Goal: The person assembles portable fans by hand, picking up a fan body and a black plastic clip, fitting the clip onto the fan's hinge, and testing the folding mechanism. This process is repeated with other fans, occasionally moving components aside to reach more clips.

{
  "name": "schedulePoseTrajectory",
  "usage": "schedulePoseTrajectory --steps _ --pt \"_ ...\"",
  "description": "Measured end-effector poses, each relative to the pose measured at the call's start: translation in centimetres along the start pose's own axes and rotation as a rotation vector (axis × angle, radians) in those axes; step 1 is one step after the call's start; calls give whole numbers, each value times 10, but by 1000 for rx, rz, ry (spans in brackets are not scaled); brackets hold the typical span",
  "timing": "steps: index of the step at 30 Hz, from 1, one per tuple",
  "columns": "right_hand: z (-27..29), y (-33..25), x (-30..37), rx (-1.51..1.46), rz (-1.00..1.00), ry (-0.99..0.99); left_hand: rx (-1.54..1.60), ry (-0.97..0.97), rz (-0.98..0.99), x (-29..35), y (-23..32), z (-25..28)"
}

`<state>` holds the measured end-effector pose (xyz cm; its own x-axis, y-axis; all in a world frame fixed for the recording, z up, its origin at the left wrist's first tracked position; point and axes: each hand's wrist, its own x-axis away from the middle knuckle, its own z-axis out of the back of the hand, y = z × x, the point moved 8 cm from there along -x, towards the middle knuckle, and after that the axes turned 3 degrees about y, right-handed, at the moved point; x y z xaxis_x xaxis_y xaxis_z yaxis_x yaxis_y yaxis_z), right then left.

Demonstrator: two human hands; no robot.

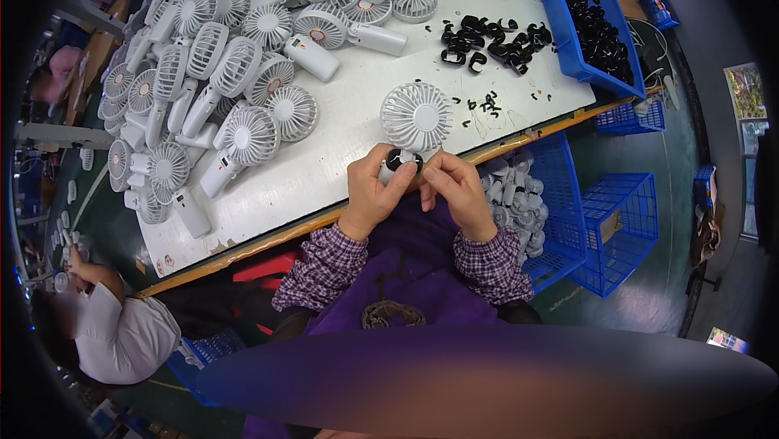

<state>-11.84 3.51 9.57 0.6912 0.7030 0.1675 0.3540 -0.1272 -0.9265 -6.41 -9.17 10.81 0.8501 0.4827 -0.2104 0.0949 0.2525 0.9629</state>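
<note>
Fingers of the left hand [369, 191] are closed around the handle of a white fan [415, 117], thumb laid against a black clip [395, 160] at the handle's end; the right hand's [456, 190] fingertips crowd its other side, and from this remote seat I can't tell whether they pinch it or merely press. The fan sits just ahead of the hands, head pointing away, and I can't make out whether that head touches the table [341, 139]. Both thumbs bear so close together that, I judge, a push off-line could skid the clip sideways or snap it, the narrow curved shape giving little to hold. With the work right at the table edge [531, 137], a slip would probably send the piece down toward the lap. Beyond, small black scraps [488, 104] lie near the fan head, and a sweep could scratch its casing or mix them with the loose clips [487, 41]. Farther left, I distrust the fan pile [239, 66]: stacked unevenly, it could slide if bumped. Right of the clips stands a blue bin [613, 84] heaped with black pieces, which a knock might spill.
</note>
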Motion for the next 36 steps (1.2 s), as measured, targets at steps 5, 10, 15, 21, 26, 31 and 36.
schedulePoseTrajectory --steps 5,10,15,21,26,31,36 --pt "0 12 2 -132 -68 12 60 -38 -2 2 4 -5" --pt "-2 14 7 -259 -117 47 48 -79 25 6 -1 -8" --pt "0 36 10 -380 -217 98 -11 -112 79 13 -3 -12" --pt "4 9 29 -472 92 34 97 -195 123 9 16 -11" --pt "44 -20 12 -185 274 270 1136 -432 730 24 -20 -52" --pt "31 -24 -35 -342 171 129 1452 -791 984 61 -5 -96" --pt "38 -39 -48 -183 151 293 930 -479 766 47 -19 -64"
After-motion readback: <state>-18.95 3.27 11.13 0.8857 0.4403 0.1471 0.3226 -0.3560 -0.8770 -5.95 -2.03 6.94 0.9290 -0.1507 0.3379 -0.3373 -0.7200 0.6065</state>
